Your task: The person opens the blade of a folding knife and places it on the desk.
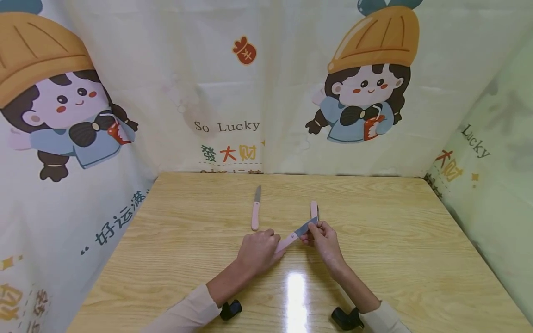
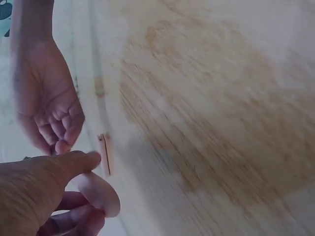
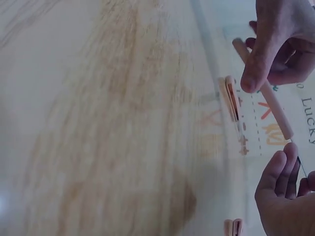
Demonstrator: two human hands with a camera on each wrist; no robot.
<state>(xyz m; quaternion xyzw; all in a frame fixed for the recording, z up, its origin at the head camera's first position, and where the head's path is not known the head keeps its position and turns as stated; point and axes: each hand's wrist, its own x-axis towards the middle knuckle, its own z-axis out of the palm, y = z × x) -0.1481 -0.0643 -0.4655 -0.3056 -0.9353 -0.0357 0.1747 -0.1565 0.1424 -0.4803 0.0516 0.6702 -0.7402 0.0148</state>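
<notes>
A folding knife with a pink handle [image 1: 286, 242] and a grey blade [image 1: 305, 227] is held between both hands, its blade out at an angle. My left hand [image 1: 259, 249] grips the handle; in the left wrist view its rounded end [image 2: 102, 195] shows below the thumb. My right hand [image 1: 326, 245] pinches the blade, which the right wrist view shows nearly edge-on. A second pink knife [image 1: 256, 215] lies unfolded on the table, beyond my left hand. Just beyond my right fingers lies another pink-handled piece [image 1: 314, 209], partly hidden, so I cannot tell whether it is folded.
The wood-grain table [image 1: 187, 259] meets a printed cloth [image 1: 287, 83] at the back, and cloth hangs at both sides. Black devices [image 1: 230, 310] sit by both wrists. A bright light reflection [image 1: 296, 300] lies on the tabletop near the front.
</notes>
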